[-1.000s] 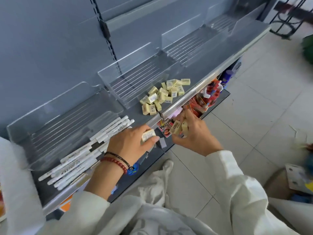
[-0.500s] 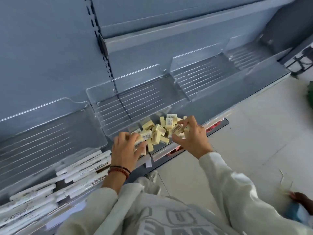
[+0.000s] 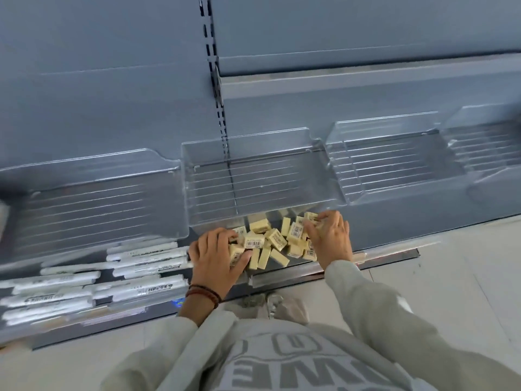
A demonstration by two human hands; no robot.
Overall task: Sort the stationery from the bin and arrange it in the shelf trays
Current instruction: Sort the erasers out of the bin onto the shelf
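left hand (image 3: 218, 256): on the left edge of the erasers (image 3: 275, 242). Fingers curled, thumb pinching a block or two against them.
right hand (image 3: 331, 238): on the right edge of the pile. Fingers curled over a few blocks, gripping them; exact count can't tell.
erasers: loose yellow heap with barcode labels, between my hands on the shelf (image 3: 394, 232). They sit just in front of the mid tray (image 3: 253, 176), outside it.
pens (image 3: 135, 266): white, flat in rough rows on the shelf. They lie left of my left hand, in front of the left tray (image 3: 84, 198).
right trays (image 3: 394, 162): two more clear ribbed ones, side by side against the back panel.
bead bands (image 3: 204, 292): on my left wrist.
rail (image 3: 296, 273): clear strip along the shelf's front edge, just below the pile.
floor (image 3: 465, 306): pale tiles.
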